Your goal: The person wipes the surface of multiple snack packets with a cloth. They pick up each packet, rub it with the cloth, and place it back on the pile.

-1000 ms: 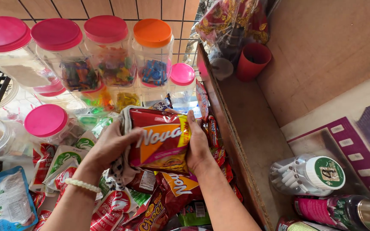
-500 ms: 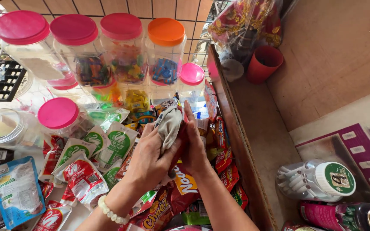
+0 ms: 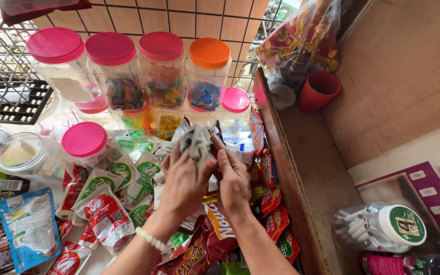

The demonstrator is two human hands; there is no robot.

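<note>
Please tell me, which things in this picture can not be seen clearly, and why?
- Head view: the pale crumpled packet is half covered by the left hand and right hand; its print faces away.
- Head view: the snack bags under the forearms are partly hidden.
- Head view: the pink bottle is cut off by the bottom edge.
- Head view: the sweets in the orange-lidded jar are too small to identify.

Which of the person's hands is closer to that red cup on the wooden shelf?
Right. The right hand lies on the side toward the red cup, below and left of it; the left hand is farther left.
</note>
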